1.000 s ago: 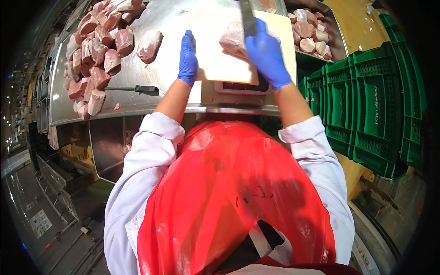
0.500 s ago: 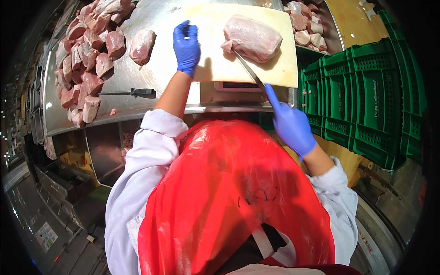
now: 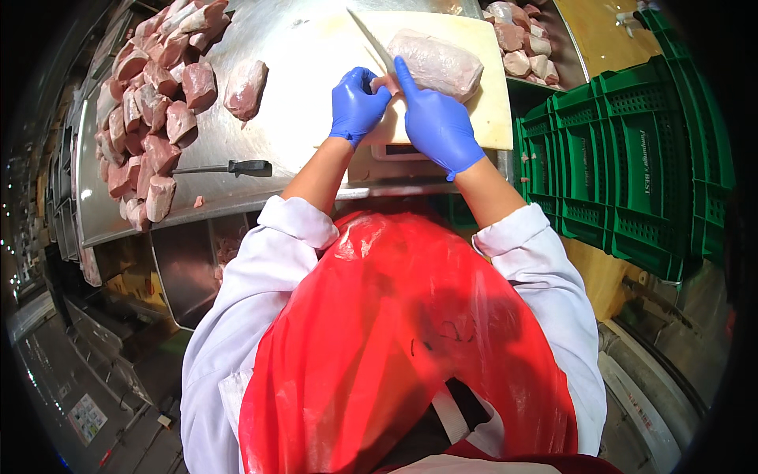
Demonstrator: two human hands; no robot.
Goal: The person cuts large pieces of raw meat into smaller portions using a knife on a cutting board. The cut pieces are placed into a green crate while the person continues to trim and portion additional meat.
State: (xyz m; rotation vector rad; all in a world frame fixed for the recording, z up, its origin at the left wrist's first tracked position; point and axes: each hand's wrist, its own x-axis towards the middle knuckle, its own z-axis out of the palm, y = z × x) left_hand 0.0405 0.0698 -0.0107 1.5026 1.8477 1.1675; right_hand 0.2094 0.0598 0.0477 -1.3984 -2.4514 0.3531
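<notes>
A pale pink slab of raw meat lies on the cream cutting board. My right hand, in a blue glove, grips a long knife, index finger stretched along its blade; the handle is hidden in the palm. The blade points up and to the left, at the meat's left end. Close by, my left hand, gloved too, pinches a small flap of meat at that end, fingers and thumb pressed together. Whether the flap is fully cut from the slab is hard to tell.
Many meat chunks are heaped at the left of the steel table. One separate piece lies between heap and board. Near the front edge rests a black-handled tool. Green crates stand right; a meat-filled tray sits behind them.
My left hand has moved right and taken the meat's flap. My right hand has come up and left over the board, swinging the knife tip to the upper left.
</notes>
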